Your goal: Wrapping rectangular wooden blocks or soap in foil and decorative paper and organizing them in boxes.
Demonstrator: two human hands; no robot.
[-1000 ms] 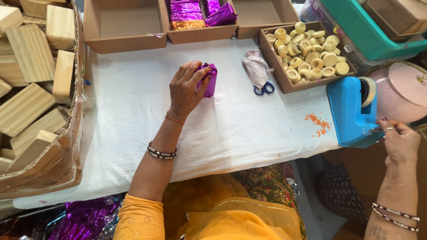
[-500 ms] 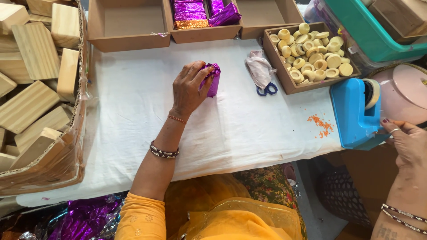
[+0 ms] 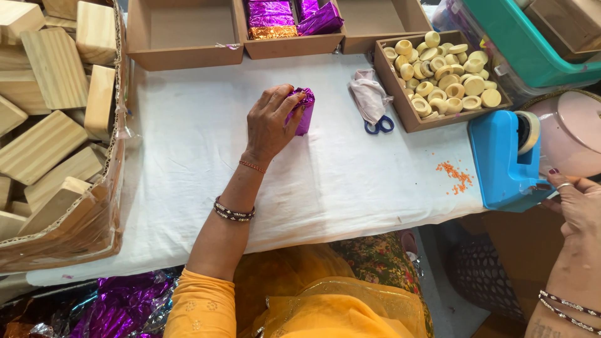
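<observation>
My left hand rests on the white cloth-covered table and grips a small block wrapped in shiny purple foil, holding it upright against the table. My right hand is at the table's right edge, fingertips at the base of a blue tape dispenser that carries a roll of clear tape. Whether the fingers pinch a strip of tape is too small to tell.
A carton of plain wooden blocks fills the left side. Brown trays line the far edge: one empty, one with purple and gold wrapped blocks. A tray of cream rings, blue-handled scissors, a crumpled cloth and orange crumbs lie right.
My right hand has moved up along the table's right edge, closer to the tape dispenser. My left hand stays on the purple wrapped block.
</observation>
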